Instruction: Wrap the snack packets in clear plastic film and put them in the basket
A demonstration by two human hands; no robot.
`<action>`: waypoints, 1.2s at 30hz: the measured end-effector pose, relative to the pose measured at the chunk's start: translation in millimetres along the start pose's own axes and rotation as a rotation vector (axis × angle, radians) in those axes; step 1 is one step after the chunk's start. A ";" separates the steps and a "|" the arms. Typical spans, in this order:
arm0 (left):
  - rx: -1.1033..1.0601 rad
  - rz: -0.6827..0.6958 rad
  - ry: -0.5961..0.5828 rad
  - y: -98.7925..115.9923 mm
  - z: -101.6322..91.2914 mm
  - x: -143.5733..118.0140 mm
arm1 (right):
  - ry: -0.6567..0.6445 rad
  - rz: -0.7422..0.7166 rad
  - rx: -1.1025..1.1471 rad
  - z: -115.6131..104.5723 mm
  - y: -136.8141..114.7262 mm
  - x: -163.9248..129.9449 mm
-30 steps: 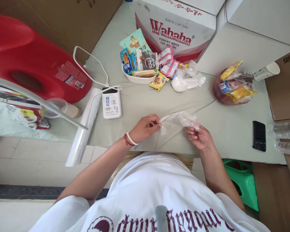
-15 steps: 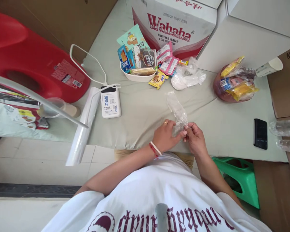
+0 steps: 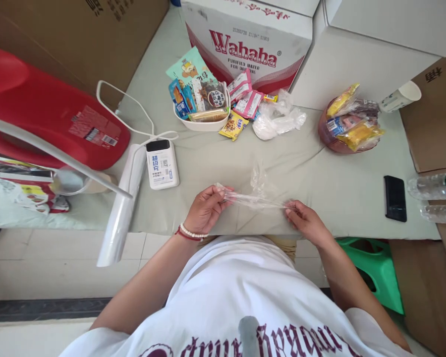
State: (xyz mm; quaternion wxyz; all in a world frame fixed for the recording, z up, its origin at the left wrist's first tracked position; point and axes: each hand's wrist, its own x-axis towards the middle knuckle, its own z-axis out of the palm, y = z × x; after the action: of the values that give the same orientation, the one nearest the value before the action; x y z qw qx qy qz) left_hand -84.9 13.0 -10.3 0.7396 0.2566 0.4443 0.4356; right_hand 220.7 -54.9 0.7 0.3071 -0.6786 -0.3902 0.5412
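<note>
A clear plastic bag (image 3: 258, 200) is stretched sideways between my two hands, just above the near edge of the table. My left hand (image 3: 209, 207) pinches its left end, with a bead bracelet and a red string at the wrist. The right end is pinched between thumb and fingers of my right hand (image 3: 304, 219). A loose part of the bag stands up crumpled beyond the taut edge. Farther back lie a crumpled white plastic bag (image 3: 277, 121) and a yellow snack packet (image 3: 233, 126).
A white basket (image 3: 202, 125) of snacks stands before a Wahaha carton (image 3: 245, 47). On the left are a power bank (image 3: 162, 166), a plastic roll (image 3: 121, 213) and a red jug (image 3: 92, 134). A snack bowl (image 3: 329, 134) and a phone (image 3: 395, 198) sit right.
My hands were close together on the bunched bag. They have moved apart, the left one going left, and the bag's edge is now pulled taut between them. The view has shifted slightly.
</note>
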 end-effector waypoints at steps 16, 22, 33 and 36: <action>0.995 0.784 -0.202 -7.2 -39.1 -58.0 | 0.069 -0.142 0.403 65.1 -41.8 82.9; 0.842 0.460 -0.072 -3.1 -45.8 -60.5 | 0.082 -0.127 0.495 56.3 -47.9 71.6; 0.535 0.141 0.136 -29.6 57.4 46.4 | 0.141 -0.285 0.351 50.3 -47.5 64.1; 0.492 0.238 0.217 -22.9 38.8 54.9 | 0.283 -0.265 0.237 29.3 -35.0 70.6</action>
State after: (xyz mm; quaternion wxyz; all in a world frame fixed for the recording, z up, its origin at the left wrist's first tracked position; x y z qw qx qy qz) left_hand -28.7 50.0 -33.2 0.5472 0.4304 0.5797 0.4233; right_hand 193.0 23.5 -11.5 0.5048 -0.6498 -0.3625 0.4376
